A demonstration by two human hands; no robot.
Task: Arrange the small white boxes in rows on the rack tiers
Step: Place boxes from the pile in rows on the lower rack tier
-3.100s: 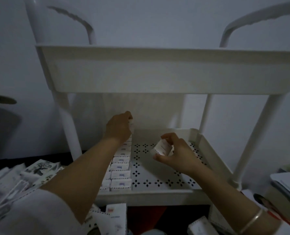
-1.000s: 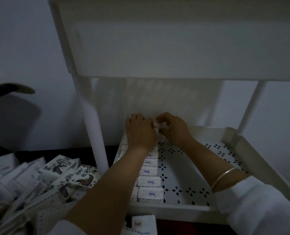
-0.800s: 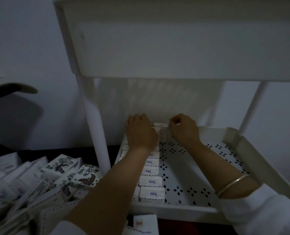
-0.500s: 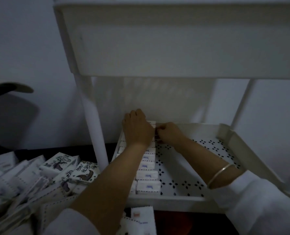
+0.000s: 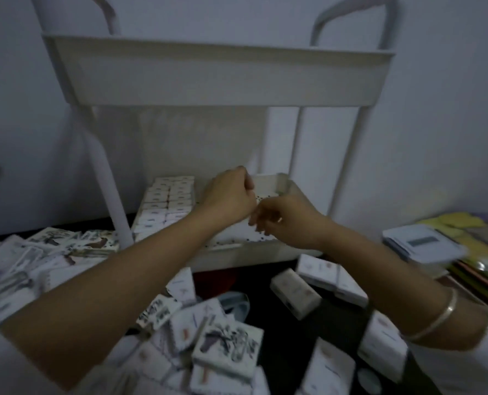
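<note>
The small white boxes (image 5: 168,201) lie in two neat rows along the left side of the white rack's lower tier (image 5: 254,253). My left hand (image 5: 228,195) hovers over the middle of that tier, its fingers curled in with nothing visible in them. Just to its right and slightly nearer, my right hand (image 5: 287,222) hangs with loosely curled fingers and holds nothing. The two hands almost touch. The upper tier (image 5: 208,72) shows only its front wall; its inside is hidden.
Loose boxes, some printed with dark drawings, are heaped on the dark floor in front (image 5: 205,340) and at the left (image 5: 40,258). More white boxes (image 5: 319,273) lie below the tier's right corner. A stack of papers and a flat pack (image 5: 420,245) sits at the right. The rack's posts (image 5: 108,181) flank the tier.
Both hands have drawn back from the far end of the box rows to the middle of the tier. A second row of boxes now shows. The view has pulled back and dropped.
</note>
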